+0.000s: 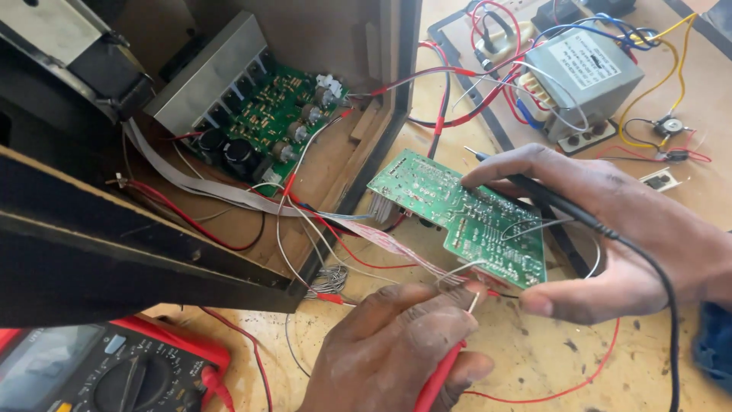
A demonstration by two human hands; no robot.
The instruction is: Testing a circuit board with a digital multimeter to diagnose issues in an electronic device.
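Scuffed wooden bench (534, 358); right hand (610, 244) grips green circuit board (465, 214), black probe (549, 200); left hand (396, 343) pinches red probe (442, 374).

Wooden bench (534, 358): multimeter (107, 374), transformer (583, 72), cabinet (114, 252).

Green circuit board (465, 217), solder side up, tilted, held above table, black probe (549, 197) lying across it, red probe (442, 378) w/ metal tip at board's lower edge
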